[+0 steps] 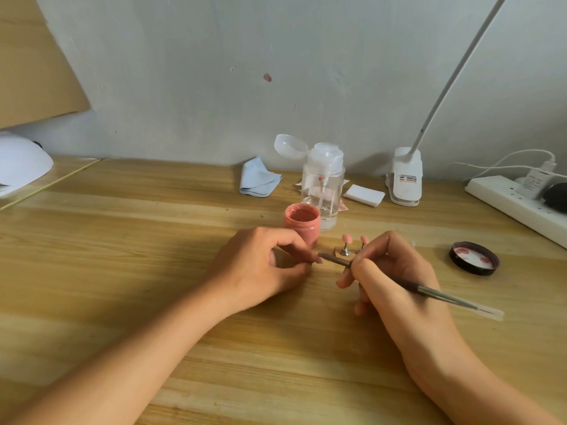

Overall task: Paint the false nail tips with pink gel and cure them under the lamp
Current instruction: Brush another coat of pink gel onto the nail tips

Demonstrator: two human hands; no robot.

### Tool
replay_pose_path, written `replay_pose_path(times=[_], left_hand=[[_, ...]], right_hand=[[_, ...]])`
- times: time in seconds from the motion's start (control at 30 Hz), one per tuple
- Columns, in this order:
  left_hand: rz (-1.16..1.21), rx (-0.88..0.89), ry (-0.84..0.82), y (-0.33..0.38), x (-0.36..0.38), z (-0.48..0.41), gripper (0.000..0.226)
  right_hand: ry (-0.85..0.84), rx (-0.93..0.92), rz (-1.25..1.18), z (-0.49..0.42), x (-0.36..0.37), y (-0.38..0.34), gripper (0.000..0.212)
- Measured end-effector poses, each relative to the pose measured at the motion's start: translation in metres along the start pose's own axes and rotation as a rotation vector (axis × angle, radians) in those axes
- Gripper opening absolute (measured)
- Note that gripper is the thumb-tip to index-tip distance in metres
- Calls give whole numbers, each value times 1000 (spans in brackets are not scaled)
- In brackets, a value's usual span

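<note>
My left hand (270,265) pinches a small nail tip (317,261) between thumb and fingers, low over the wooden table. My right hand (389,271) grips a thin brush (429,291) like a pen, and the brush's dark tip touches that nail tip. Just behind stands an open jar of pink gel (302,223). Two pink nail tips (347,239) sit upright on small metal stands between the jar and my right hand. The white curing lamp (18,167) is at the far left edge of the table.
A clear pump bottle (322,185) with its cap flipped open stands behind the jar. The jar's black lid (474,258) lies to the right. A blue cloth (259,179), white pads (363,194), a clip desk lamp (405,179) and a power strip (521,207) line the back.
</note>
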State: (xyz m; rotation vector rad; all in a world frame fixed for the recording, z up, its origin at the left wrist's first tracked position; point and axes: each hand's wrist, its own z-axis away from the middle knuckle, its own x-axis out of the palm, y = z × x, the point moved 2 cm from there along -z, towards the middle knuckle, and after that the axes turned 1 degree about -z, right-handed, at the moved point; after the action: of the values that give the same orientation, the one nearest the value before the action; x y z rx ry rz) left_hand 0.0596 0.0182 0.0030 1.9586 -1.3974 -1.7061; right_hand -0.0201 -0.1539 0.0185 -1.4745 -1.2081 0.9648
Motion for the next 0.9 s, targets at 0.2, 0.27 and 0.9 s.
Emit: replay_pose_path(times=[0.2,0.27,0.9], left_hand=[[9,-17,-8,0,0,0,15],[15,-35,-10,-1,0,0,15],[49,-17,-34,3,-2,0,18]], right_hand=[[4,-11,2,0,-1,0,17],[1,-16,21,0,-1,0,11],[65,-51,13,1,-3,-1,12]])
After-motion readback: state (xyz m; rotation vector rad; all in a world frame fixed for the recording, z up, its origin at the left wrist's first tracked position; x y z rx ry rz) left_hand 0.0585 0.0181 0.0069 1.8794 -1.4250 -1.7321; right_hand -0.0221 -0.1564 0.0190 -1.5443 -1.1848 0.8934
